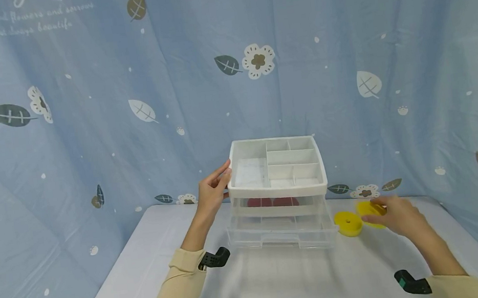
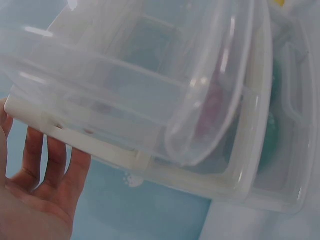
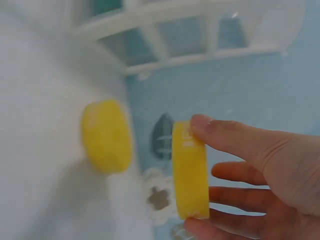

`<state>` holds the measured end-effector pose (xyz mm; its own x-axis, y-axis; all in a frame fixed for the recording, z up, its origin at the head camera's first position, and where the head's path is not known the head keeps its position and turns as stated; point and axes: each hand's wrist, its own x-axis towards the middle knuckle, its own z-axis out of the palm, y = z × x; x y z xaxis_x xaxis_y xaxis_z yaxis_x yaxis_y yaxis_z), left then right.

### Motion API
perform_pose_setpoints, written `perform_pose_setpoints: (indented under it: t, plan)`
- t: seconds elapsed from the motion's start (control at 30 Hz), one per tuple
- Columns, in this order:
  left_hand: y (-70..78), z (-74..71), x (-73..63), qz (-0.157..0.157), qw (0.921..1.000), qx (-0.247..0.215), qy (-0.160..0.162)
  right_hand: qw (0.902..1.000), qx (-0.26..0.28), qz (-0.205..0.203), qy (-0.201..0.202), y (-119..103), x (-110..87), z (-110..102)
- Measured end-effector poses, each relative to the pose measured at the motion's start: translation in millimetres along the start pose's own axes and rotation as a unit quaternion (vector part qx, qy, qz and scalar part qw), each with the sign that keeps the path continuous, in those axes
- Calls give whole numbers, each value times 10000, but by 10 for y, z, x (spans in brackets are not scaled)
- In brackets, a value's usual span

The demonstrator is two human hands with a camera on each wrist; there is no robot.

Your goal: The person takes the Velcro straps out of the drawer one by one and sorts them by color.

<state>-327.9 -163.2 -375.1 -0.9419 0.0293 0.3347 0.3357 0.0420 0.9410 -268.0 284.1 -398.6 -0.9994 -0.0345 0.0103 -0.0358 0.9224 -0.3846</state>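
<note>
Pinching smooth ylw disc (image 3: pixel 191 172) w/ R hand (image 1: pixel 402 217) nr table's (image 1: pixel 290 285) far-R corner; touching wht plastic drawer organizer (image 1: pixel 277 193) w/ L hand (image 1: pixel 211 192), fingers straightish.

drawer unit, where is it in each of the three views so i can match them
Head: drawer unit just right of centre, lower half.
Left wrist: drawer unit tilted, filling most of the picture.
Right wrist: drawer unit across the top, cut off and blurred.
Shared landmark: blue curtain.
</note>
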Motion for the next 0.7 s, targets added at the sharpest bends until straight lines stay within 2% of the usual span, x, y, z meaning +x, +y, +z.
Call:
perform_pose_setpoints:
  t: [0.33,0.7]
  plan:
    - [4,12,-13,125,9999,18,77,9989,-82,457,50,324,108,307]
    - [-6,-1,-10,111,9999,-100,34,9954,-34,931,-198,466,201,575]
